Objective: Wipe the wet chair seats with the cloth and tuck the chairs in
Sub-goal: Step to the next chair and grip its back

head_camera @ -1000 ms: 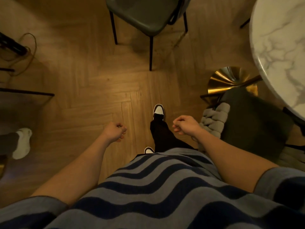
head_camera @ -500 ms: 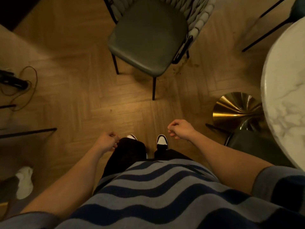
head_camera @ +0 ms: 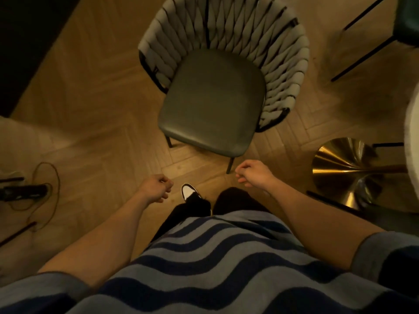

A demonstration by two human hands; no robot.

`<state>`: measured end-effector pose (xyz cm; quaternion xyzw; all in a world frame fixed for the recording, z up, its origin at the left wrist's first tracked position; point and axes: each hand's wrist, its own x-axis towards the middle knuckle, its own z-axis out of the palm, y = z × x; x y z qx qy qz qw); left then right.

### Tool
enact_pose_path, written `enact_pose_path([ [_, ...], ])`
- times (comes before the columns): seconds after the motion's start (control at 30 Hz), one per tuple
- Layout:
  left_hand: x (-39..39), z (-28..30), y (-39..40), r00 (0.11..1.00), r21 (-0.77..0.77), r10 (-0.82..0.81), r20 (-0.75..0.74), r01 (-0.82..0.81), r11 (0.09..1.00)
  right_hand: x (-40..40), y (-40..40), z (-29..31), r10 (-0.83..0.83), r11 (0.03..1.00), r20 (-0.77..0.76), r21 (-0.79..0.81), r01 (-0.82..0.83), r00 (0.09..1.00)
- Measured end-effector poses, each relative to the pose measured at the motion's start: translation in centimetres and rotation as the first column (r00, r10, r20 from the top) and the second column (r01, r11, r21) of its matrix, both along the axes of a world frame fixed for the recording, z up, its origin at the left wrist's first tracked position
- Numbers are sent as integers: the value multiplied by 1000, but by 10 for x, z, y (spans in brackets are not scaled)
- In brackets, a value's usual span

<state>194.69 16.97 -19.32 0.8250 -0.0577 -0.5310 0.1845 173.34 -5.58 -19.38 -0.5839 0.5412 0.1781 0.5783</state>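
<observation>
- Since neither hand carries a cloth, the main risk is that the chair gets pushed in with its seat unwiped; no cloth shows anywhere in view, so it would have to be fetched first.
- The left hand hangs with its fingers curled in and holds nothing; the right hand is likewise loosely curled and holds nothing, just short of the seat's front edge.
- The chair stands directly ahead on the wooden floor, its seat facing the person and its woven back on the far side, well apart from the marble table at the right edge, so it is not yet tucked in.
- I cannot tell whether the seat is wet: the light is dim and the frame is blurred.
- A slip is possible if water has reached the floor, and the cable lying to the left could catch a foot.
- The gold table base sits near the right arm; swinging the chair toward the table could knock a leg against it.
- Compared with half a second earlier, the chair is nearer and fuller in view, with its whole woven back showing, and the left shoe leads instead of the right.
</observation>
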Motion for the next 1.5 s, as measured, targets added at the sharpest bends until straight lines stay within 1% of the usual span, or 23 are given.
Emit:
enact_pose_path([
  [0.1, 63, 7, -32, 998, 13, -68, 16, 68, 998, 43, -9, 2, -78, 997, 24, -12, 78, 997],
  [0.2, 118, 9, -78, 991, -18, -123, 48, 124, 992, 80, -26, 3, -164, 986, 36, -4, 164, 986],
  [0.43, 215, 9, -179, 956, -38, -272, 109, 277, 960, 157, -81, -12, -289, 957, 25, 8, 289, 957],
  [0.57, 262, 8, -224, 908, 20, -399, 124, 400, 916, 199, -101, -18, -330, 944, 43, 24, 329, 943],
  [0.67, 295, 10, -259, 847, 34, -511, 148, 512, 858, 231, -110, -18, -349, 937, 49, 39, 348, 936],
  [0.7, 305, 11, -271, 802, 47, -574, 163, 575, 817, 242, -112, -17, -359, 933, 53, 47, 356, 932],
  [0.73, 316, 12, -282, 737, 68, -650, 186, 650, 757, 253, -114, -17, -369, 929, 58, 52, 366, 928],
  [0.83, 356, 9, -322, 449, 184, -850, 277, 843, 505, 292, -122, -19, -403, 915, 69, 59, 400, 912],
  [0.93, 397, 0, -366, 158, 264, -939, 307, 933, 243, 332, -132, -23, -414, 908, 61, 97, 407, 908],
  [0.97, 411, -4, -382, 32, 289, -951, 307, 949, 125, 347, -136, -26, -418, 906, 60, 104, 411, 906],
  [1.0, 424, -8, -397, -126, 318, -945, 302, 948, -25, 362, -140, -29, -427, 902, 60, 105, 419, 902],
  [1.07, 443, -13, -432, -471, 391, -844, 257, 849, -355, 394, -146, -34, -463, 883, 58, 110, 456, 884],
  [1.1, 448, -13, -449, -599, 406, -771, 214, 773, -487, 411, -148, -36, -495, 866, 51, 111, 487, 868],
  [1.13, 451, -13, -464, -692, 405, -700, 173, 698, -590, 430, -150, -38, -525, 848, 45, 110, 518, 850],
  [1.2, 456, -13, -489, -818, 392, -571, 71, 549, -738, 470, -149, -41, -579, 814, 43, 100, 573, 814],
  [1.27, 461, -15, -511, -911, 406, -411, -13, 371, -835, 508, -147, -43, -573, 819, 52, 86, 568, 818],
  [1.3, 465, -18, -521, -953, 430, -303, -11, 270, -862, 525, -144, -45, -552, 832, 54, 97, 546, 832],
  [1.33, 469, -22, -528, -980, 458, -196, 14, 181, -871, 541, -141, -48, -533, 843, 52, 118, 525, 844],
  [1.37, 474, -26, -533, -992, 483, -113, 57, 126, -867, 555, -137, -51, -518, 851, 43, 128, 510, 854],
  [1.43, 483, -37, -541, -985, 502, -29, 171, 112, -858, 579, -127, -58, -493, 864, -23, 109, 492, 870],
  [1.5, 489, -45, -544, -964, 503, 7, 267, 133, -854, 595, -120, -64, -450, 890, -115, 19, 455, 886],
])
